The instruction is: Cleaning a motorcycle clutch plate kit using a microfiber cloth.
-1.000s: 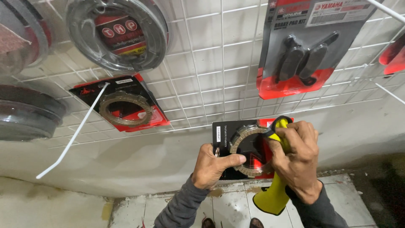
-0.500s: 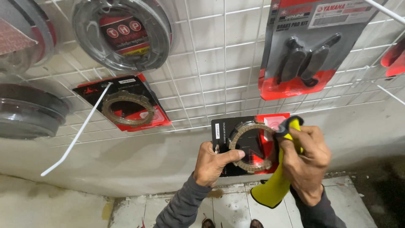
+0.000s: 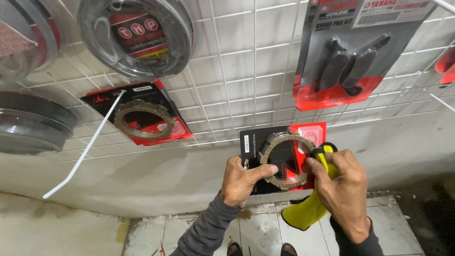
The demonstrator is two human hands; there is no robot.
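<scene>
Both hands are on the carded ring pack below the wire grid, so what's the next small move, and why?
Probably lift the black-and-red carded pack with the brown toothed ring up to the white wire grid panel. The left hand and right hand pinch it below the grid's lowest wire, beside a matching ring pack hanging there. The right hand also grips a yellow-handled tool.

The scene is lit evenly and fairly brightly by diffuse light from above. Glare is seen on the clear plastic blister cover [image 3: 135, 38]. Soft shadows are cast below the white wire grid [image 3: 237, 71]. Focus is sharp; slight wide-angle stretching is noted at the edges.
</scene>
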